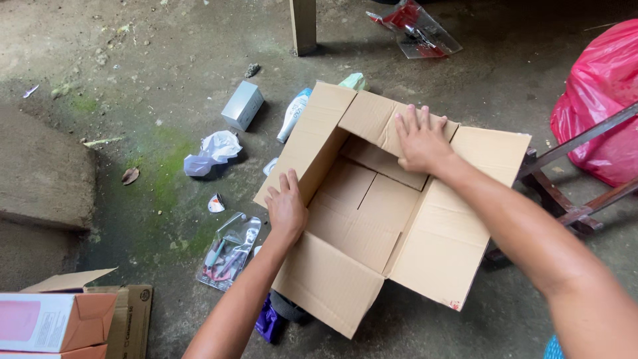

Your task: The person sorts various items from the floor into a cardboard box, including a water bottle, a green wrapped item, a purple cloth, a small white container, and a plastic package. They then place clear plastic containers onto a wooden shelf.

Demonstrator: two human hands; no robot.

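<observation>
Below, both open hands, left hand (287,206) and right hand (419,141), press the cardboard box's (372,219) flaps.

Open cardboard box (372,219), seen from above on a concrete floor. The box is plain brown corrugated board, rectangular, standing upright with its mouth facing up and all four top flaps folded outward. The inside appears bare: only the two bottom flaps show, meeting along a seam that runs across the middle of the base. The near flap and the right flap lie spread wide and nearly flat; the left flap stands at a steeper angle; the far flap leans away from the opening. A small red mark shows at the outer corner of the right flap.
</observation>
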